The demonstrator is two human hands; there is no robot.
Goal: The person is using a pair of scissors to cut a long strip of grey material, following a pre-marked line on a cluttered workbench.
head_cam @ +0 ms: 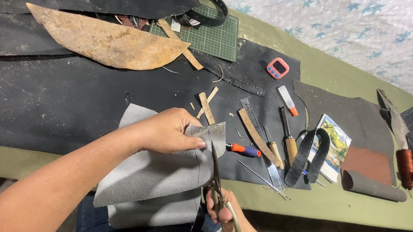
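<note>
left hand [167, 130]: pinching the grey leather sheet [160, 170] tight at its top edge
right hand [226, 215]: closed round the scissors [217, 179], blades barely apart at the sheet's edge

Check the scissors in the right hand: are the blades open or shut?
Nearly shut. The scissors in the right hand show blades together in one narrow point at the grey leather sheet's edge, which the left hand pinches.
</note>
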